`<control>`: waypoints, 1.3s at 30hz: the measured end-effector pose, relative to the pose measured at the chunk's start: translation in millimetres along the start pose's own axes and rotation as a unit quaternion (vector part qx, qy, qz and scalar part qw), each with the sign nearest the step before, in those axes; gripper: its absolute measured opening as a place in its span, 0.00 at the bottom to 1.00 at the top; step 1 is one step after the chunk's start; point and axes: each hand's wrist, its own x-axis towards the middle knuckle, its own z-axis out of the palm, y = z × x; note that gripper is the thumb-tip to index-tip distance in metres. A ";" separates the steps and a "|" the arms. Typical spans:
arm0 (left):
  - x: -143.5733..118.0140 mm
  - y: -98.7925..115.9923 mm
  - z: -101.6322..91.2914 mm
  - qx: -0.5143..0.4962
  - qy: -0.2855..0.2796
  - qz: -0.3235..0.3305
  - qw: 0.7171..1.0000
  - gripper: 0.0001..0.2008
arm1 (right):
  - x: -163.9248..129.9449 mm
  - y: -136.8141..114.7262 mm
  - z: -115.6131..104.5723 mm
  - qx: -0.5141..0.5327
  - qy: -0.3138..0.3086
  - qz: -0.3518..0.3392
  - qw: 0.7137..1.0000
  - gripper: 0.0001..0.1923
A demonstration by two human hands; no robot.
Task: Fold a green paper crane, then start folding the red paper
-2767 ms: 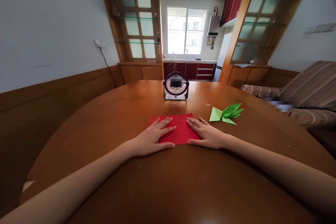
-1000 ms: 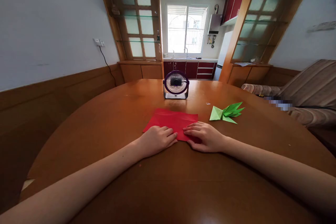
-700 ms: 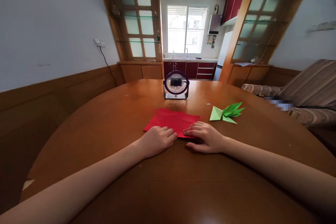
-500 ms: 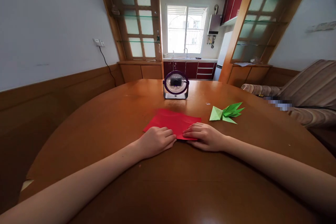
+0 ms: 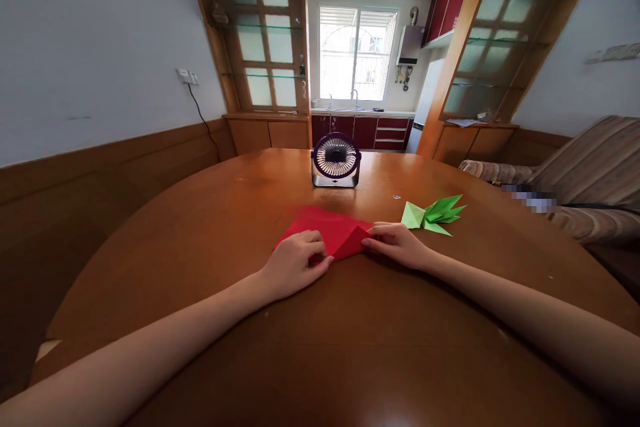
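Head view: the red paper (image 5: 333, 230), thin and creased, is pinched at its near corner by the left hand (image 5: 295, 265) and at its right fold by the right hand (image 5: 400, 245). Bare polished table (image 5: 210, 227) lies leftward; a fan (image 5: 335, 160) stands behind, and a green paper figure (image 5: 433, 215) lies just right.

the folded paper sheet (image 5: 330, 232) lay on the table (image 5: 320, 347), between the left hand (image 5: 295, 265) and right hand (image 5: 400, 245). the desk fan (image 5: 335, 160) stood behind it; the folded paper figure (image 5: 433, 215) lay to its right.
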 end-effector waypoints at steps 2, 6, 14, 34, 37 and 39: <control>0.8 -2.1 1.2 -0.013 -0.004 -0.037 0.999 0.14 | 0.8 4.2 2.4 0.003 0.014 0.029 0.999 0.17; 3.1 -5.1 2.4 -0.038 -0.023 -0.084 0.995 0.12 | 4.7 5.7 6.3 -0.028 0.042 0.069 0.996 0.17; 6.7 -1.9 4.0 -0.044 -0.035 -0.116 0.992 0.12 | 9.5 -1.1 8.3 -0.106 0.007 0.005 0.994 0.20; 6.1 -9.4 6.7 -0.002 -0.067 -0.008 0.998 0.11 | 10.7 5.8 12.7 -0.215 -0.038 -0.005 0.976 0.18; 7.3 -10.3 5.9 0.001 -0.071 0.013 0.997 0.10 | 10.0 4.4 12.8 -0.215 -0.032 -0.001 0.976 0.17; 8.6 -11.3 5.8 0.001 -0.074 0.020 0.997 0.10 | 9.5 3.7 12.6 -0.212 -0.031 -0.001 0.977 0.17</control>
